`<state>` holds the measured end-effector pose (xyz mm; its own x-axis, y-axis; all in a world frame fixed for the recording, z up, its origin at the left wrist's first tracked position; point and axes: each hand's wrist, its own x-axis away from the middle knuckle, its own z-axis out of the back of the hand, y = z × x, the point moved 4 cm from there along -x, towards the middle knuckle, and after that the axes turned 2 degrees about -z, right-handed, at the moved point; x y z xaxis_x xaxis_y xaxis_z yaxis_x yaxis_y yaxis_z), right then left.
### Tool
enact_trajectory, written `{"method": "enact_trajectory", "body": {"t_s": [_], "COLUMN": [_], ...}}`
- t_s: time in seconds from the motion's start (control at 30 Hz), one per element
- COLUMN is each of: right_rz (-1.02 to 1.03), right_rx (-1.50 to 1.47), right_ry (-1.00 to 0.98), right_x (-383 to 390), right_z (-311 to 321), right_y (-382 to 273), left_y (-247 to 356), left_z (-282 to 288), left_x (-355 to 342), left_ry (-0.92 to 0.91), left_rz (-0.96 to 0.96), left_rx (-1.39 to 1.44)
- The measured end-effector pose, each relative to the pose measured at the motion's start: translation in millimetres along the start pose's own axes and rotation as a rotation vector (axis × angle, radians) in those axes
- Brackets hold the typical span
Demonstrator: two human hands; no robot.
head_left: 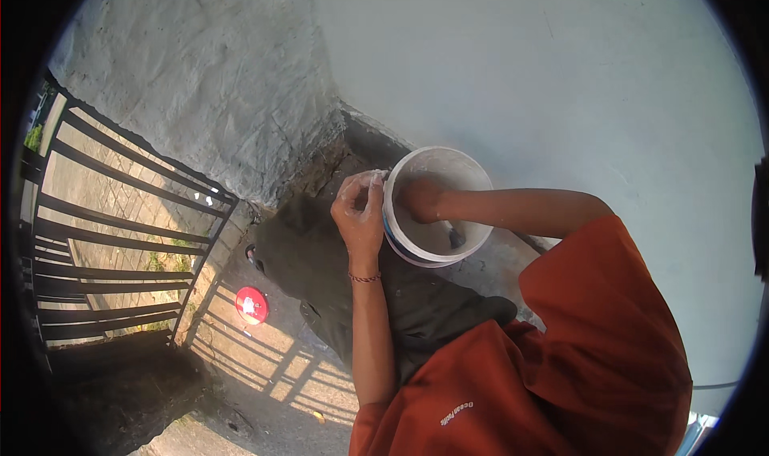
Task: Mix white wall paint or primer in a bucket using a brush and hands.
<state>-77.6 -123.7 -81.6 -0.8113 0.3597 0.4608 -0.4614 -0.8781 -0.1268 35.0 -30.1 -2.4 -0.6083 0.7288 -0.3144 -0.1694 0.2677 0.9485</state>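
A white bucket (478,246) with pale smears inside stands in front of me, close to the wall corner. My left hand (360,208) is at its left rim, dusted with white, thumb and fingertips drawn together in a pinch. Whatever they may hold is too small to make out. Down inside the bucket is my right hand (420,200), its fingers hidden in shadow. A tool with a dark end (456,237), perhaps a brush, leans against the inner wall beside my right forearm.
Rough grey wall (216,80) and smoother pale wall (553,88) meet behind the bucket. Dark metal railings (120,216) stand at left. A round red lid (251,305) lies on the sunlit floor. My legs in dark trousers (312,256) are beside the bucket.
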Motion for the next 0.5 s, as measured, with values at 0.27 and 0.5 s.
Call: {"method": "enact_trajectory", "body": {"t_s": [0.27, 0.5], "right_rz": [-0.191, -0.277], "right_rx": [-0.788, -1.281], "right_ry": [-0.123, -0.278], "right_x": [34, 61], "right_z": [14, 18], "right_y": [17, 27], "left_y": [-9, -6], "left_z": [-9, -11], "left_x": [6, 6], "left_ry": [-0.030, -0.028], "left_rz": [0.053, 0.059], "left_rx": [0.011, 0.017]}}
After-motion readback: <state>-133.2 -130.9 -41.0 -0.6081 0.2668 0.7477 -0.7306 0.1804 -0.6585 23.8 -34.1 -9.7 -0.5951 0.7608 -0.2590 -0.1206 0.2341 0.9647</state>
